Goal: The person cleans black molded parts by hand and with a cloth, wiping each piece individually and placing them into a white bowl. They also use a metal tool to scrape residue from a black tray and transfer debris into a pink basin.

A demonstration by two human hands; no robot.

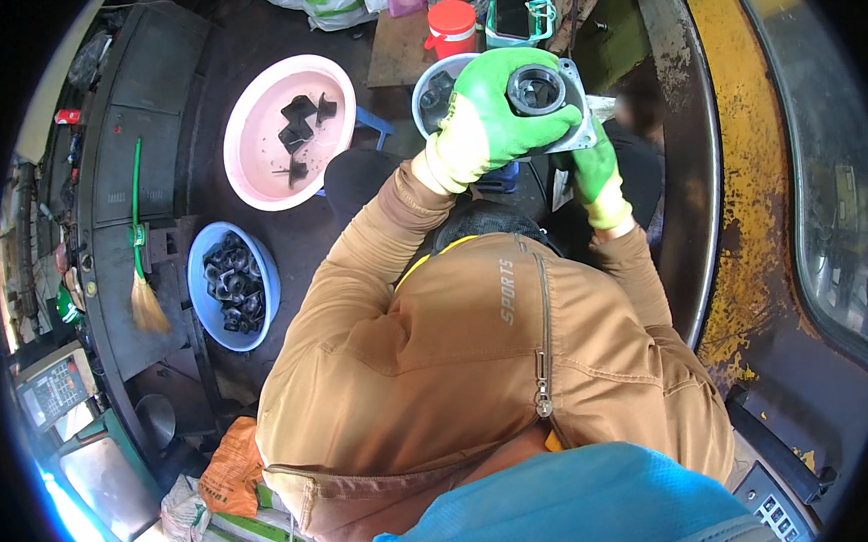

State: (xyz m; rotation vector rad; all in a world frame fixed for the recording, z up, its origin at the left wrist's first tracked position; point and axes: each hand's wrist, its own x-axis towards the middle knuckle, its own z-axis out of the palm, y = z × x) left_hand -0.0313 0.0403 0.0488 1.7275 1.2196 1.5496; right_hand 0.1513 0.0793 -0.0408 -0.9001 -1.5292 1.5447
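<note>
My left hand (pixel 490 107), in a green and pale yellow glove, is closed around a dark part with a round collar (pixel 535 89) and a square grey flange with corner holes. Its thumb presses along the near side of the collar. My right hand (pixel 598 170), gloved the same way, is right under the flange at its right edge. Its fingers are mostly hidden behind the part, and what they grip cannot be made out. Just past the flange shows a pale, shiny edge (pixel 600 107) of something unclear.
A pink basin (pixel 241 134) at left has several black parts in it. Below it, a blue basin (pixel 196 279) is heaped with black parts. Another basin (pixel 420 99) stands behind my left hand. A red-lidded container (pixel 451 27) is farther off. A yellow machine wall (pixel 751 164) rises at right.
</note>
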